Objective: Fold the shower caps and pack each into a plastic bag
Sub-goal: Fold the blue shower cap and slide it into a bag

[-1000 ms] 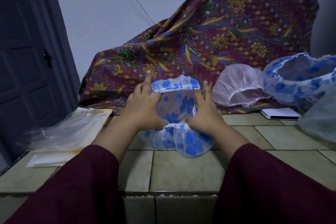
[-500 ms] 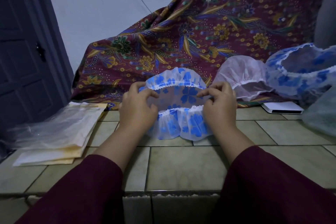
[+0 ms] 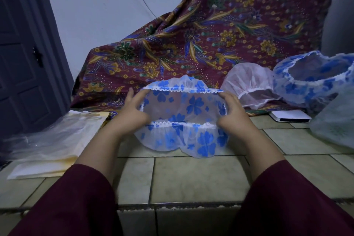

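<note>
I am watching both hands holding a blue-flowered shower cap [image 3: 183,119] just above the tiled counter [image 3: 191,178], its opening facing me. The left hand [image 3: 132,115] is gripping the cap's left side, fingers curled at the frilled rim; the right hand [image 3: 234,115] is gripping the right side the same way. Between them the elastic rim is being stretched wide. A stack of plastic bags [image 3: 55,136] is lying on the counter to the left. To the right, a white cap [image 3: 249,82] and another blue-flowered cap [image 3: 314,76] are sitting against a patterned cloth [image 3: 210,30], with a white box [image 3: 290,116] near them.
</note>
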